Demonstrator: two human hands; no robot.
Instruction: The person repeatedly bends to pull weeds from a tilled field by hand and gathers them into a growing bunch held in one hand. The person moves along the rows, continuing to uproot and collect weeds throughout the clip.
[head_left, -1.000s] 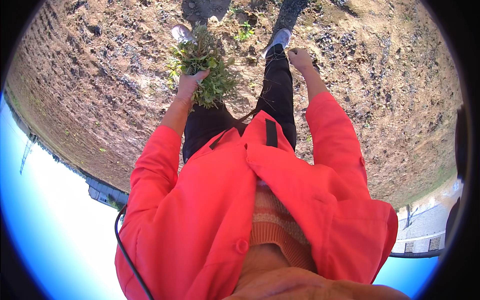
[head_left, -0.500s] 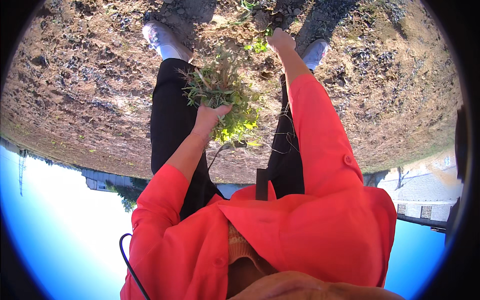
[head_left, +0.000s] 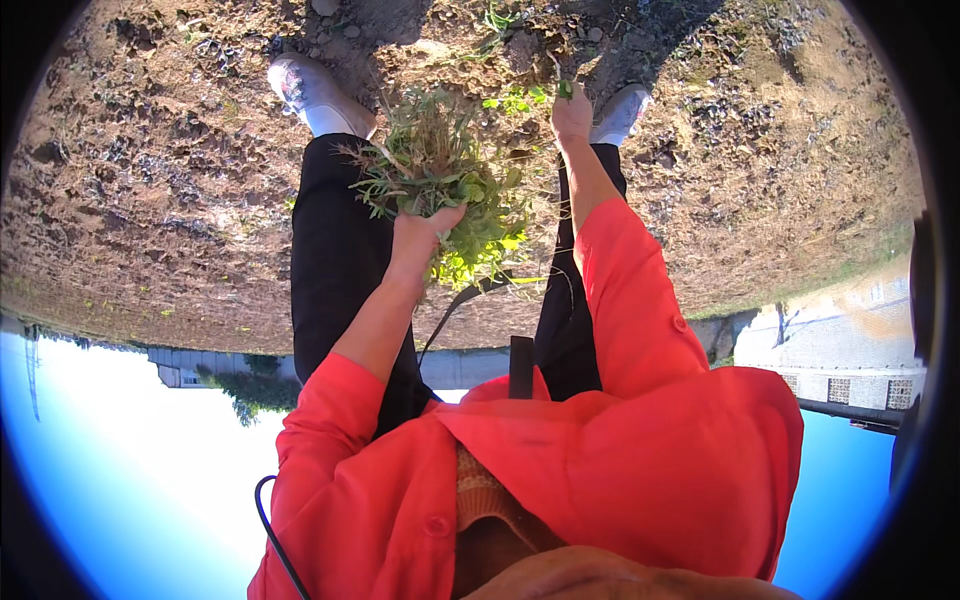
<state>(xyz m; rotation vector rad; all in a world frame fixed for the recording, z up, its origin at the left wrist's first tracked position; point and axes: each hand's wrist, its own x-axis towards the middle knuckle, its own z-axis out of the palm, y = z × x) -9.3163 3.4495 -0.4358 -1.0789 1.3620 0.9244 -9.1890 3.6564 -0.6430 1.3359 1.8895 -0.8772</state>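
My left hand [head_left: 422,234] is closed round a thick bunch of weeds [head_left: 430,165], held in front of my left knee. Dry stems and narrow leaves stick out of its far side, and bright green leaves hang below the thumb. Farther out, close to my right shoe, my right hand [head_left: 572,116] is closed on a small green weed [head_left: 566,90]. A thin pale root or stem rises from that weed beyond the fingers. Just left of this hand, low leafy plants [head_left: 516,100] show against the soil.
Dry, clumpy soil [head_left: 180,170] with dark leaf litter spreads all round. My shoes [head_left: 318,88] stand apart on it. Another green tuft [head_left: 497,17] grows at the far edge. A dark strap [head_left: 462,300] hangs between my legs, below the bunch.
My right hand has drawn back a little toward me, and a weed with its thin root or stem now shows in its fingers. The left hand keeps its bunch in nearly the same place.
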